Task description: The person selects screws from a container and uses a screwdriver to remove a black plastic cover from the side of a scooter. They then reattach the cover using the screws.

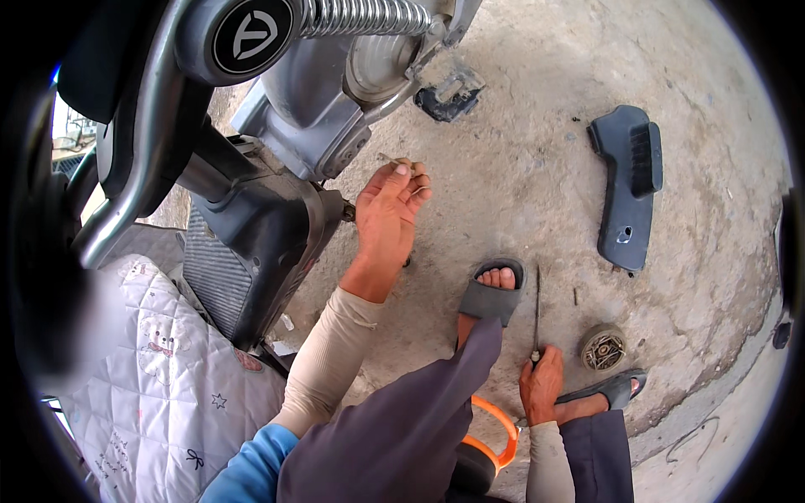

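Observation:
My left hand [388,211] is raised beside the grey body of a scooter [251,226], its fingers pinched on a small thin metal part [391,158]. My right hand [541,384] rests low by my right foot and grips the handle of a long thin screwdriver [537,310], whose shaft points away from me along the concrete ground. Both forearms wear beige sleeves.
A loose dark grey plastic panel [629,189] lies on the concrete at the right. A small round part [602,349] sits near my right foot. A black pedal-like piece [450,94] lies by the scooter's spring. An orange stool rim [495,436] shows under me.

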### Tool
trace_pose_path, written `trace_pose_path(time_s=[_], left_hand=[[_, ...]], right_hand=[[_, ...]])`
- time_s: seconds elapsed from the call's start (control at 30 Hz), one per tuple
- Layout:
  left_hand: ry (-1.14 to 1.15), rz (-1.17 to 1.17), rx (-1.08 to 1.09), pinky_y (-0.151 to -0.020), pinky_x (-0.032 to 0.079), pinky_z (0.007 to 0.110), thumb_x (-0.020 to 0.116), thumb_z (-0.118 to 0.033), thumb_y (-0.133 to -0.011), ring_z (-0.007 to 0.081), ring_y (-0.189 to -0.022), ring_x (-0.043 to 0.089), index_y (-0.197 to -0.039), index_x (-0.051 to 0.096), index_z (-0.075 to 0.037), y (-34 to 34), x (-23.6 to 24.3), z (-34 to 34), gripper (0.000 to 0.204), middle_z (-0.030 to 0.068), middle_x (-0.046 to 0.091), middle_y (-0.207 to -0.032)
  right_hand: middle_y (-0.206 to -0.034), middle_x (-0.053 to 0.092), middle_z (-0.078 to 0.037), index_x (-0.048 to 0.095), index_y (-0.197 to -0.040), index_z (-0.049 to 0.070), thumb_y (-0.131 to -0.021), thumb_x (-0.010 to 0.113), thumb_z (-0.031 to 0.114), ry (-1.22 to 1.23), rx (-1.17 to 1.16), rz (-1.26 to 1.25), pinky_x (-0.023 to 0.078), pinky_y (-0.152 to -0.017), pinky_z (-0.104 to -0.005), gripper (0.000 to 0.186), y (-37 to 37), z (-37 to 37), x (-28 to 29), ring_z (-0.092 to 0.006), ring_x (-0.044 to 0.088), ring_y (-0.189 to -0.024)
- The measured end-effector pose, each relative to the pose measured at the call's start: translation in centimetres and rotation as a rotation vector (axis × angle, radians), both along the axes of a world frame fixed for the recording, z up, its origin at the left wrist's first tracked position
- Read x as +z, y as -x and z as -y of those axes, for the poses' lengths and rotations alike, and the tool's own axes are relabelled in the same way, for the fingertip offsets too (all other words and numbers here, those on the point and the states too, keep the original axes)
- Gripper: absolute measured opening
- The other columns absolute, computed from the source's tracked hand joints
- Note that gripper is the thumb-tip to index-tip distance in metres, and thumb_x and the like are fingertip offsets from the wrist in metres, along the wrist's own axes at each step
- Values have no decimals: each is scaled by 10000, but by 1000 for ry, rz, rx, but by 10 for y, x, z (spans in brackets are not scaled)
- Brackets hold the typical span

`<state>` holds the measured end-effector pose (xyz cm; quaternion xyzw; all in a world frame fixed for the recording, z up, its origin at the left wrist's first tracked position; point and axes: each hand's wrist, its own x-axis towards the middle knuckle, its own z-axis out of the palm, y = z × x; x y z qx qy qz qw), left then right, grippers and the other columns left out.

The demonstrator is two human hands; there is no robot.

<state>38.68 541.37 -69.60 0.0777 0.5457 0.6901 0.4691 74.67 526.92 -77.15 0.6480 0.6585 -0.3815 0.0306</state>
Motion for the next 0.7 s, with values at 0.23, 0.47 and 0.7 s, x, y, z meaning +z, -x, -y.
trace_pose_path(time_s=[0.23,0.47,0.7], left_hand=[[40,-2,49,-797,553,315,648,-139,-983,192,-879,660,-1102,657,-16,24,1,11,172,83,696,-991],[63,-54,0,-775,549,311,629,-125,-987,190,-871,650,-1134,649,6,26,7,13,198,74,690,-973],[49,-47,-4,-796,543,307,610,-121,-999,182,-871,645,-1134,652,10,36,12,7,193,72,687,-969]], right_hand=[[-1027,538,-213,540,-1130,-12,-827,627,26,-56,-73,-168,485,-839,-471,317,11,-7,13,-422,574,-960],[-1026,565,-84,539,-1220,-21,-889,616,-34,283,-466,-616,498,-782,-300,340,16,-7,5,-154,598,-888],[-1078,619,-47,535,-1345,7,-889,651,-36,414,-676,-971,474,-765,-226,472,49,-50,66,-80,582,-893]])
